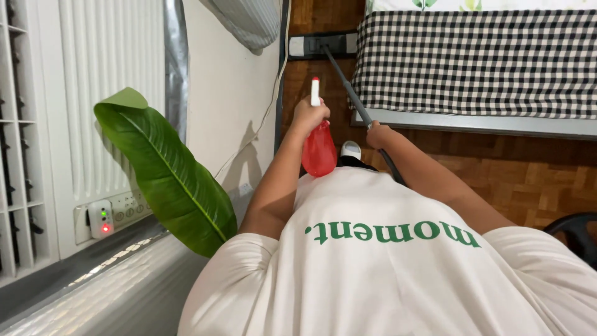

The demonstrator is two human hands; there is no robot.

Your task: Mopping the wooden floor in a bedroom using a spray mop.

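My left hand (309,116) grips a red spray bottle (319,150) by its white trigger head, the bottle hanging down in front of my white shirt. My right hand (377,134) is closed around the grey handle of a flat mop (348,87). The mop's handle runs up and left to its flat grey head (323,45), which lies on the wooden floor beside the wall and next to the bed.
A bed with a black-and-white checked cover (479,62) stands ahead on parquet floor (535,180). A large green leaf (165,168) juts from the left beside a white air-conditioning unit (106,93) with a small plug-in device (101,219). A dark chair edge (575,233) shows at right.
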